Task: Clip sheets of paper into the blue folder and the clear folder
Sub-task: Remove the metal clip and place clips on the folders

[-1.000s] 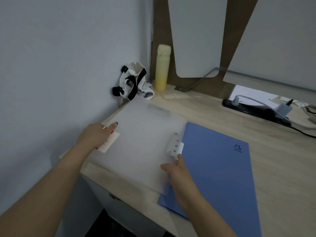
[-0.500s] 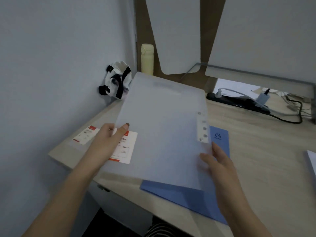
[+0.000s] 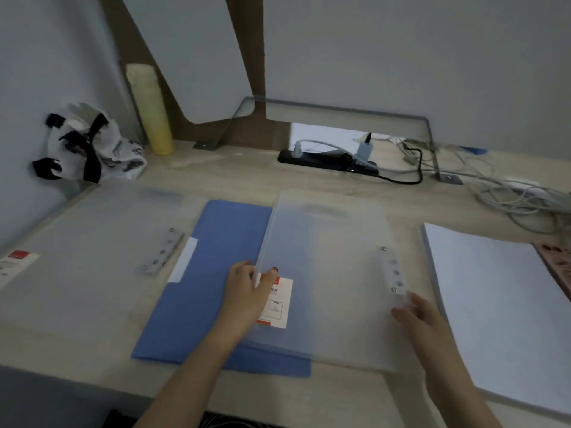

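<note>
A frosted clear folder with a red-and-white label lies tilted across the right part of the blue folder in the middle of the desk. My left hand pinches its left edge, thumb on top. My right hand holds its right edge just below the metal clip strip, fingers partly under the plastic. A second clear folder lies flat at the left, its clip strip beside the blue folder. A stack of white paper sits at the right.
At the back left stand a yellow bottle and a black-and-white bag. A black power strip with plugs and a tangle of cables lie at the back right, under a metal frame.
Both hands lifted the clear folder off the left of the desk and carried it right, over the blue folder. The view swung right, showing a second clear folder and the paper stack.
</note>
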{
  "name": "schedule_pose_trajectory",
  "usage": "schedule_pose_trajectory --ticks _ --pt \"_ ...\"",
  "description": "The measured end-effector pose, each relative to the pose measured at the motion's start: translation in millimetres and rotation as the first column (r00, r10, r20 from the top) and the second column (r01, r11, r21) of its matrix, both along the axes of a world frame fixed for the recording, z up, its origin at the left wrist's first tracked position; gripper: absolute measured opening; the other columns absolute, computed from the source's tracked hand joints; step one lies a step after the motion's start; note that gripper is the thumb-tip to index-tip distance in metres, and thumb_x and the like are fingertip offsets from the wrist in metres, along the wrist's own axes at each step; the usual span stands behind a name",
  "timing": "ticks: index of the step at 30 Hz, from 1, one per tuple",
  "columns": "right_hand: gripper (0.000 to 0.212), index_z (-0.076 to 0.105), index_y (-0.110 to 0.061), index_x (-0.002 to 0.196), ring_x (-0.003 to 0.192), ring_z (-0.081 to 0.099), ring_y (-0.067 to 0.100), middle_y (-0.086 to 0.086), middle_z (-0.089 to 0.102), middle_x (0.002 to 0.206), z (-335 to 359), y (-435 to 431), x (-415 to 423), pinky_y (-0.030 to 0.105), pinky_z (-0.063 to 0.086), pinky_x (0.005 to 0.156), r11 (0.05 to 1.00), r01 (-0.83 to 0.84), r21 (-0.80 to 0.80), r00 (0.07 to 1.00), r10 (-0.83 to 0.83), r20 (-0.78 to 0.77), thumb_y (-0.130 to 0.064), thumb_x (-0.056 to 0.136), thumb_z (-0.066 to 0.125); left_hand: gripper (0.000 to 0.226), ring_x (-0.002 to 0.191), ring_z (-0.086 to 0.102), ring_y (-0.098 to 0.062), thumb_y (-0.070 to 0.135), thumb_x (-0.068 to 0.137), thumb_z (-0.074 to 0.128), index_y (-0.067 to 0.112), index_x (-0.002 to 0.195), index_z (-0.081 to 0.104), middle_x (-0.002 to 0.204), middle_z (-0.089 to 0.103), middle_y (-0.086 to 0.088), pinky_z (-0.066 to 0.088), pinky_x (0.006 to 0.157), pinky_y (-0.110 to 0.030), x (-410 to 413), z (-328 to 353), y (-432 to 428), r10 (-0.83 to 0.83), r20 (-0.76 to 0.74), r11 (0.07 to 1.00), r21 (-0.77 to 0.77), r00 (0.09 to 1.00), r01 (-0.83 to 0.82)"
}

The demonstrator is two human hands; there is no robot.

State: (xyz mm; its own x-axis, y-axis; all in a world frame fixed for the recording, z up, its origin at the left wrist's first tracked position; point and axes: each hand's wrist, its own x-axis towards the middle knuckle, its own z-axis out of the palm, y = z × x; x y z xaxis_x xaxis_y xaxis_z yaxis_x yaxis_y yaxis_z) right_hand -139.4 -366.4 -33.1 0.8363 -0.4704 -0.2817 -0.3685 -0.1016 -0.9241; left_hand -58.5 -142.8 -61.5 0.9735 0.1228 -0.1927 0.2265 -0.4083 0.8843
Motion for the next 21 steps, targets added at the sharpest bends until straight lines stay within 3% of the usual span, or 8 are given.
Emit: schedule_pose_trajectory --ticks 2,5,8,10,11,15,17,21 --pt "0.047 0.044 -0.002 0.134 0.118 0.047 0.027 0.013 0.048 0.136 -1.6 0.1 -1.7 0.032 0.033 0.096 0.999 -0.012 -0.035 1.0 0.011 -0.018 -0.003 0.088 0.053 0.037 0.119 0.049 -0.029 0.031 0.089 0.053 0.003 0.113 0.053 0.131 0.047 -0.012 0.043 0.096 -0.035 -4.1 -11.1 -2.1 -0.09 0.055 0.98 0.183 0.994 0.079" --pt "0.045 0.045 -0.002 0.133 0.118 0.047 0.026 0.013 0.049 0.135 -0.1 0.6 -4.5 0.034 0.033 0.098 0.999 -0.034 -0.038 0.999 0.033 -0.025 -0.003 0.089 0.051 0.057 0.138 0.029 -0.023 0.027 0.095 0.045 0.015 0.146 0.023 0.15 0.031 -0.003 0.025 0.115 -0.042 -14.2 -12.4 -2.8 -0.197 0.079 0.96 0.217 0.977 0.176" --pt "0.036 0.054 -0.015 0.127 0.115 0.053 0.018 0.004 0.056 0.129 15.9 -0.7 -8.0 0.03 0.039 0.098 0.998 -0.061 0.007 0.997 0.061 0.044 -0.012 0.091 0.05 0.059 0.141 0.024 -0.017 0.024 0.098 0.041 0.027 0.149 0.011 0.156 0.017 0.006 0.034 0.11 -0.033 -19.9 -0.2 0.0 -0.198 -0.034 0.98 0.022 0.98 0.199" --pt "0.021 0.063 -0.027 0.105 0.09 0.061 -0.004 -0.012 0.065 0.106 34.3 -1.5 -9.0 0.014 0.045 0.079 0.997 -0.063 0.054 0.986 0.054 0.157 -0.017 0.09 0.051 0.056 0.136 0.031 -0.015 0.029 0.097 0.043 0.035 0.147 0.016 0.154 0.019 0.011 0.042 0.092 -0.023 -22.8 12.4 4.4 -0.216 -0.129 0.973 -0.107 0.968 0.203" --pt "0.017 0.065 -0.029 0.1 0.084 0.062 -0.013 -0.019 0.066 0.101 43.9 -2.3 -7.2 0.009 0.047 0.073 0.992 -0.091 0.091 0.976 0.071 0.204 -0.025 0.088 0.053 0.054 0.133 0.034 -0.015 0.034 0.096 0.044 0.039 0.144 0.021 0.152 0.023 0.013 0.039 0.092 -0.023 -24.4 19.0 7.2 -0.239 -0.139 0.962 -0.166 0.961 0.215" --pt "0.062 0.063 -0.038 0.116 0.106 0.065 0.006 -0.011 0.064 0.125 71.3 9.2 3.9 0.027 0.058 0.077 0.876 -0.346 0.337 0.906 0.217 0.364 -0.062 0.06 0.063 0.053 0.126 0.042 -0.009 0.055 0.081 0.056 0.045 0.13 0.039 0.143 0.041 0.013 0.028 0.113 -0.035 -20.2 39.5 24.8 -0.313 -0.12 0.886 -0.394 0.942 0.245" --pt "0.081 0.051 -0.042 0.128 0.116 0.059 0.01 -0.015 0.056 0.133 80.6 31.5 9.7 0.035 0.053 0.09 0.856 -0.433 0.282 0.849 0.282 0.447 -0.072 0.054 0.063 0.059 0.12 0.045 -0.002 0.06 0.075 0.049 0.041 0.131 0.042 0.142 0.041 0.015 0.031 0.109 -0.032 -16.5 52.8 31.6 -0.348 -0.074 0.852 -0.441 0.934 0.283" --pt "0.05 0.031 -0.057 0.132 0.124 0.047 -0.006 -0.034 0.041 0.137 90.1 97.2 30.2 0.034 0.041 0.106 0.86 -0.51 0.025 0.756 0.434 0.489 -0.064 0.083 0.035 0.079 0.123 0.049 -0.008 0.068 0.071 0.038 0.026 0.138 0.041 0.144 0.045 0.007 0.043 0.103 -0.042 -2.3 86.2 54.3 -0.318 -0.017 0.813 -0.519 0.948 0.263"
